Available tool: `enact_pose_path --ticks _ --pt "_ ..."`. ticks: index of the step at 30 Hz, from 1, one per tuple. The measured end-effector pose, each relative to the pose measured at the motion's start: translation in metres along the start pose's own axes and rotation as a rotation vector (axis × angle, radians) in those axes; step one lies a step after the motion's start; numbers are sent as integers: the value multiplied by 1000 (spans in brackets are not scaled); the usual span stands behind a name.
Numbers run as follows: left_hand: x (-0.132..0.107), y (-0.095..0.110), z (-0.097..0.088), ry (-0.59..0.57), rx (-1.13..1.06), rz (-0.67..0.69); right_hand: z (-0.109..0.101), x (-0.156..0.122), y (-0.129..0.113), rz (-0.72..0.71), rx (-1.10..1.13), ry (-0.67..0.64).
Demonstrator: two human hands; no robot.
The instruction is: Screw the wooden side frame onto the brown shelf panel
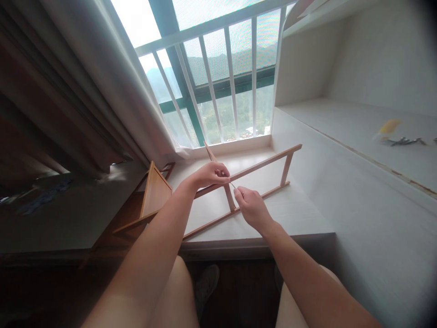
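A wooden frame (266, 165) of slim brown rails and crossbars stands on edge on the white ledge. My left hand (213, 175) is closed at the joint where a crossbar meets the upper rail, its fingertips pinched there. In my closed right hand (251, 206) is a thin metal tool (232, 185), most of it hidden by the fingers. Its tip points at the same joint, just under the left fingertips; whether it sits in a fastener I cannot tell. Behind the left hand another wooden piece (209, 152) sticks up at a slant.
On the left, a wooden piece with a flat panel (157, 191) leans by the grey curtain (92, 77). A white railing (232, 68) crosses the window behind the ledge (293, 214). Small metal parts (406, 141) and a blurred yellow item (390, 126) lie on the right shelf.
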State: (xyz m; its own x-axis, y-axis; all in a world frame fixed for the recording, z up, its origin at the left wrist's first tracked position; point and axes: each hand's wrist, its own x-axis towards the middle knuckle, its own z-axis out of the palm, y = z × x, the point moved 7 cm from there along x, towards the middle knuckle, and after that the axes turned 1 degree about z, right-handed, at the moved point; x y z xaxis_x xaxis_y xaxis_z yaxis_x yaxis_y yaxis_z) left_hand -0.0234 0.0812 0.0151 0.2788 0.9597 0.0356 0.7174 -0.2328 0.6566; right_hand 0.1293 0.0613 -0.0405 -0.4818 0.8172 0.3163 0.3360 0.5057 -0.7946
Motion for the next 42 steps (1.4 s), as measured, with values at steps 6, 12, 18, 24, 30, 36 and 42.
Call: enact_pose_path --ticks 6,12,18,24,30,36,42 --pt "1 2 1 13 -5 -2 2 6 -5 -28 -193 -27" --pt "0 5 0 19 -7 -13 1 8 -3 -22 -273 -29" --pt "-1 6 0 2 -7 -23 1 6 -2 -24 -296 -45" --pt "0 4 0 2 7 -21 1 5 -5 -7 -306 -68" --pt "-1 4 0 2 5 -16 3 4 -6 5 -332 -91" --pt "-1 2 0 6 10 -24 -1 2 -12 5 -465 -81" --pt "0 2 1 7 -2 -20 -5 3 -20 22 -505 -35"
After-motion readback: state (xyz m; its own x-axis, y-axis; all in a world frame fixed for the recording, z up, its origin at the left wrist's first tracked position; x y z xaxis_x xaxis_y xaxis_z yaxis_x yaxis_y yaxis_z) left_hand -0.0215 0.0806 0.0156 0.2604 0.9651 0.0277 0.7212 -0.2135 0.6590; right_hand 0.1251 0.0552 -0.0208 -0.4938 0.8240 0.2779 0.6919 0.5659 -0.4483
